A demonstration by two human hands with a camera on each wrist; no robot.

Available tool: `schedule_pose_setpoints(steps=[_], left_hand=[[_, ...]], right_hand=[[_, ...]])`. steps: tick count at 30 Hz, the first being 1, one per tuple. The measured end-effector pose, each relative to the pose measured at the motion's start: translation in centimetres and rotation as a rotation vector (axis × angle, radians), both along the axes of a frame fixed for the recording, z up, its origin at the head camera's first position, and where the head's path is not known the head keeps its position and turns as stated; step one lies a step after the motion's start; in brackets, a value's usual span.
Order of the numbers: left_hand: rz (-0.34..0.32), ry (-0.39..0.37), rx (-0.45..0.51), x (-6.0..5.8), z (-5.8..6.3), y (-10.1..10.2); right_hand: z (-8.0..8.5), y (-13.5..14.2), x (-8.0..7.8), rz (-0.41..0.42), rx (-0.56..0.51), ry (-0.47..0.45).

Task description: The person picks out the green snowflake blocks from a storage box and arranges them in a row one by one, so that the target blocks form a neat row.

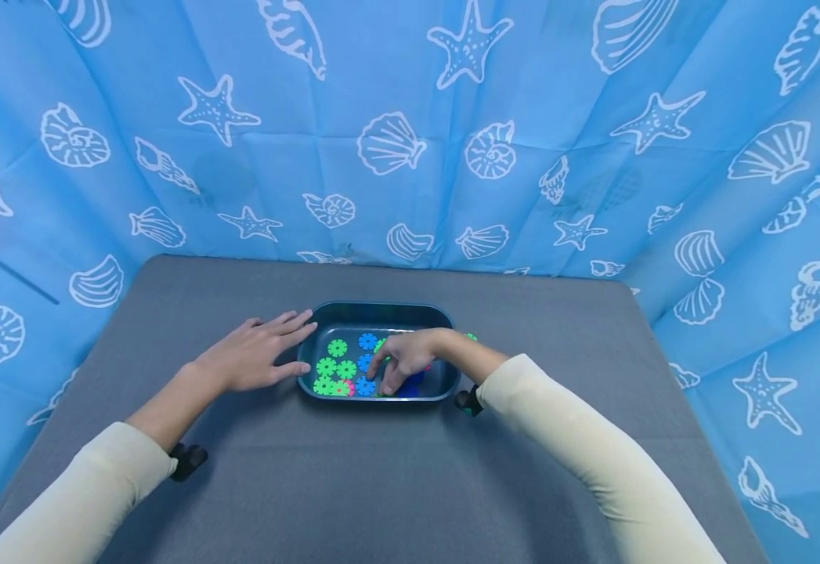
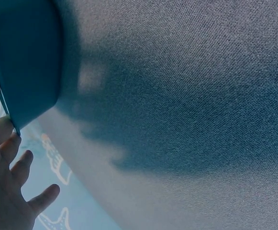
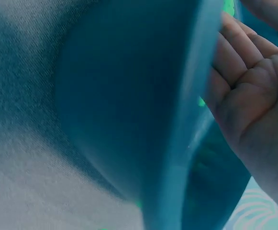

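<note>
So, tray [image 1: 381, 313]: dark blue, rounded ends, sitting flat on the gray table [image 1: 381, 486]; reference for all places below.
Left hand [image 1: 261, 352]: at the tray's left end, fingers straight and spread, tips at the rim; not clasping anything.
Right hand [image 1: 410, 356]: inside the tray, fingers bent down to the discs; can't tell whether one is pinched.
Green discs [image 1: 326, 366]: notched, mostly in the tray's left part, some overlapping at its near-left corner.
Blue discs [image 1: 367, 341]: rough column around the tray's middle, just beside the right hand's fingers.
Pink disc [image 1: 351, 388]: by the tray's near wall, partly overlapped with green.
Disc handling: likely light, thin, stiff plastic; may slide on the smooth tray floor, low breakage risk.
Disc hold: pinch across the notched edge, thumb and forefinger; flat ones probably need an edge tipped up first.
Tray handling: looks stiff and fairly light, could skid if pushed; best steadied by the rim at either end.
Behind tray: blue curtain [image 1: 410, 63], white shell and starfish prints.
</note>
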State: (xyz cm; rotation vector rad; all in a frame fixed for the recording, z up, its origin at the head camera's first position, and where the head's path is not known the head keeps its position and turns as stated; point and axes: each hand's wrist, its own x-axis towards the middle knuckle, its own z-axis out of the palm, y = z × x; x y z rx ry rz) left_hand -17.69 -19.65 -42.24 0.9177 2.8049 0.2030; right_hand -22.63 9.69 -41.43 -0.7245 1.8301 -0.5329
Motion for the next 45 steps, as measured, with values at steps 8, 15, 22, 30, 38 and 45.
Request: schedule_pose_setpoints(steps=[8, 15, 22, 30, 38, 45], left_hand=[[0.002, 0.008, -0.006, 0.0, -0.3, 0.1], [-0.003, 0.007, 0.017, 0.1, -0.4, 0.1], [0.001, 0.002, 0.010, 0.1, -0.5, 0.1], [-0.005, 0.008, 0.025, 0.0, -0.4, -0.1], [0.003, 0.005, 0.017, 0.1, -0.5, -0.2], [0.007, 0.009, 0.016, 0.0, -0.5, -0.2]], right_hand=[[-0.2, -0.4, 0.6, -0.014, -0.005, 0.001], [-0.5, -0.6, 0.7, -0.050, 0.003, -0.014], [-0.1, -0.5, 0.7, -0.056, -0.027, -0.094], [1.1, -0.7, 0.5, -0.013, -0.039, -0.080], [2.0, -0.5, 1.2, -0.021, -0.068, -0.014], [2.9, 0.8, 1.5, -0.070, -0.095, 0.069]])
